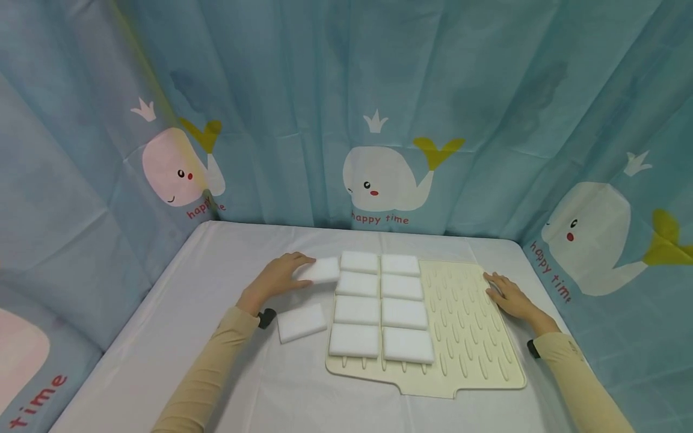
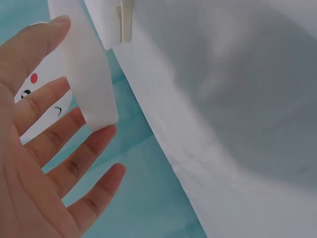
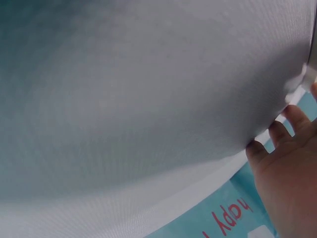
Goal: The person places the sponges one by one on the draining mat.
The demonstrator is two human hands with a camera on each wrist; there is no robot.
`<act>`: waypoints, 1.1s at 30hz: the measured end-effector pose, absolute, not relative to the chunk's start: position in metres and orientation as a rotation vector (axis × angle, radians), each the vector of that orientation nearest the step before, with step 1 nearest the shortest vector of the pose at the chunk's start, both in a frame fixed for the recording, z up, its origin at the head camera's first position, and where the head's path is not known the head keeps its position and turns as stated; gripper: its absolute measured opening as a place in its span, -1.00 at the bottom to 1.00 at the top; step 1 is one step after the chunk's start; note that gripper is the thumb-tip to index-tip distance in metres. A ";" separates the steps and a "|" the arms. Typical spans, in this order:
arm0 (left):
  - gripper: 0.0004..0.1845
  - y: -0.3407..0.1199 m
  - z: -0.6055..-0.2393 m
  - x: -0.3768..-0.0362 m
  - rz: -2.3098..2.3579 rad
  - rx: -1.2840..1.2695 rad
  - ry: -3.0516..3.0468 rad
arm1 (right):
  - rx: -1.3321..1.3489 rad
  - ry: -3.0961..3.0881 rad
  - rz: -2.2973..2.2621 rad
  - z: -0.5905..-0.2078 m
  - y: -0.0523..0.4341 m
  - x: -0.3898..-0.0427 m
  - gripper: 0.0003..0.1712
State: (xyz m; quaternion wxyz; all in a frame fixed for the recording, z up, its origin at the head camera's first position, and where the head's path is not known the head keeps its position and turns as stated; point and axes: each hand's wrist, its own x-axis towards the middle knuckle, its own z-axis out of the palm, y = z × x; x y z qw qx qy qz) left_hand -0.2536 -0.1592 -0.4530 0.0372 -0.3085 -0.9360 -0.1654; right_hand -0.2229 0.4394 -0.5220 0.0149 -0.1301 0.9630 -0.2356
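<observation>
My left hand (image 1: 278, 276) grips a white sponge block (image 1: 323, 269) by its left end, just left of the cream ridged mat (image 1: 471, 325). In the left wrist view the block (image 2: 91, 74) sits between the thumb and the fingers (image 2: 74, 124), close to the mat's edge (image 2: 126, 22). Several white sponge blocks (image 1: 379, 307) lie on the mat's left half in two columns. My right hand (image 1: 509, 294) rests flat on the mat's right edge with its fingers straight. In the right wrist view my right hand (image 3: 292, 168) lies at the rim of the white tablecloth.
One loose white block (image 1: 301, 322) lies on the white tablecloth (image 1: 178, 337) near my left wrist. Blue curtains with whale prints (image 1: 379, 174) close in the table at the back and on both sides. The mat's right half holds no blocks.
</observation>
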 end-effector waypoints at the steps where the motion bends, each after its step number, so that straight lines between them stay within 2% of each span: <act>1: -0.39 -0.157 -0.453 -0.254 -0.496 -0.948 -2.871 | -0.400 2.993 -0.736 -0.523 0.440 -0.223 -0.38; 33: -0.41 -0.065 -0.438 -0.271 -0.423 -1.060 -2.857 | -0.389 2.991 -0.725 -0.519 0.437 -0.222 -0.37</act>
